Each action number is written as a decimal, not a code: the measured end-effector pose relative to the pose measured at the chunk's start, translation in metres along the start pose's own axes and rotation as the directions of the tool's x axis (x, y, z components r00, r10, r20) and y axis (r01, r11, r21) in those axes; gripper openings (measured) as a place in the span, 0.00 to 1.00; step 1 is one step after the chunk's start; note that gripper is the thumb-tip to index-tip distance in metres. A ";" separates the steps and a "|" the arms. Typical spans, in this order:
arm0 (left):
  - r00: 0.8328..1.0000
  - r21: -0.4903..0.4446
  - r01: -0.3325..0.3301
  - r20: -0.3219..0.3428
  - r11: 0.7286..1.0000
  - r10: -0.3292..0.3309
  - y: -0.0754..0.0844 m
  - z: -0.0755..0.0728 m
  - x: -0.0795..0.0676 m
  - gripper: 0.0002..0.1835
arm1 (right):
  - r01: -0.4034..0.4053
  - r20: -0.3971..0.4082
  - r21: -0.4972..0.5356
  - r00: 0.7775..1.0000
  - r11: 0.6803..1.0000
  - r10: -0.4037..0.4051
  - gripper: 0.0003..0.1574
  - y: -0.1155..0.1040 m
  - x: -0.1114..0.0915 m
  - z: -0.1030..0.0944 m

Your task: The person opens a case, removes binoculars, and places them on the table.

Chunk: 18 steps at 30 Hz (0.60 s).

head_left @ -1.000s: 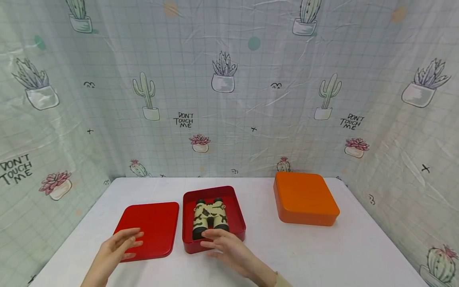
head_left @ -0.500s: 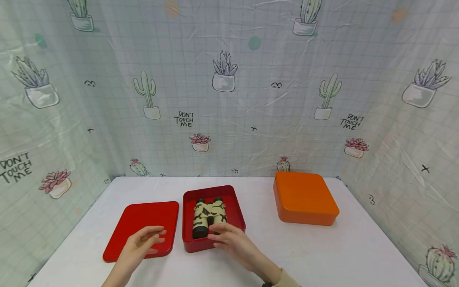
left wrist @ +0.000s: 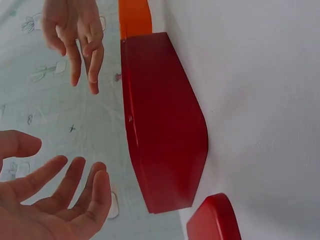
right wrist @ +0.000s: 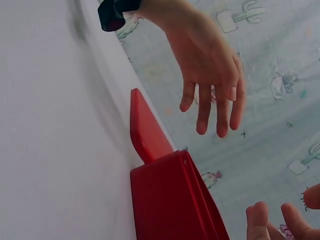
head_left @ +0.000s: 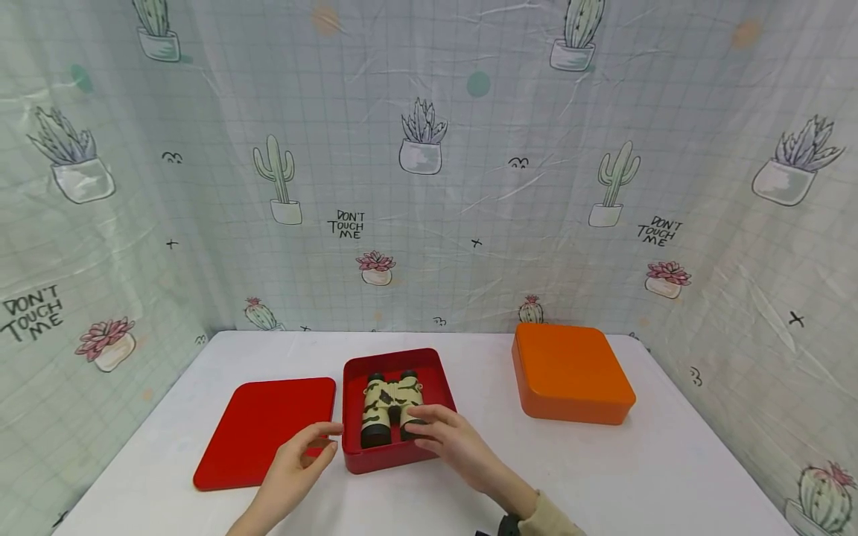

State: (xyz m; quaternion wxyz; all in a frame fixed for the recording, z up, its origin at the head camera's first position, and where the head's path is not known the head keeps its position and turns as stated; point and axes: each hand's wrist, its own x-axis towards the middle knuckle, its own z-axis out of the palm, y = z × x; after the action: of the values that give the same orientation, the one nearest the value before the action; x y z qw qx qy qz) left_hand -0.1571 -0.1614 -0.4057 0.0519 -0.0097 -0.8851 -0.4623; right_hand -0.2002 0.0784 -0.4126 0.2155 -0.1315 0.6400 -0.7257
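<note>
Camouflage-patterned binoculars (head_left: 391, 398) lie inside a dark red box (head_left: 383, 460) in the head view. Just left of that box is its flat red lid (head_left: 261, 424), lying on the table. My left hand (head_left: 295, 465) hovers by the near left corner of the box, fingers loosely bent and holding nothing. Over the near right part of the box is my right hand (head_left: 456, 447), its fingers relaxed and covering part of one binocular barrel. In the left wrist view, both the left hand (left wrist: 60, 205) and right hand (left wrist: 75, 30) appear apart from the box wall (left wrist: 165, 125).
An orange box (head_left: 573, 372) stands at the back right of the white table (head_left: 536, 476). A patterned curtain (head_left: 469, 186) encloses the back and both sides. A dark band (right wrist: 114, 14) is on the left wrist.
My left hand has moved right, from over the red lid to the box's near left corner. The right hand has shifted slightly right and away from me. The binoculars stay in place.
</note>
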 end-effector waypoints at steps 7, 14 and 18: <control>0.991 0.049 -0.128 0.052 0.991 0.126 0.002 0.008 -0.001 0.16 | 0.013 -0.019 -0.057 1.000 0.998 -0.014 0.23 -0.002 0.002 -0.006; 0.965 0.284 -0.260 0.053 0.923 0.255 0.001 0.015 0.002 0.20 | 0.062 -0.020 -0.207 0.997 0.976 -0.068 0.25 -0.004 0.008 -0.015; 0.933 0.409 -0.346 0.056 0.844 0.355 -0.005 0.019 0.008 0.23 | 0.089 -0.016 -0.295 0.995 0.951 -0.098 0.25 -0.006 0.011 -0.018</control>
State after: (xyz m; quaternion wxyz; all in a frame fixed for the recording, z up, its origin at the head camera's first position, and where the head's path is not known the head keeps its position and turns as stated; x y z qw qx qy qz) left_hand -0.1670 -0.1491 -0.4197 0.1460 -0.1546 -0.9452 -0.2478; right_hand -0.2191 0.0899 -0.4102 0.1491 -0.1813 0.7370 -0.6338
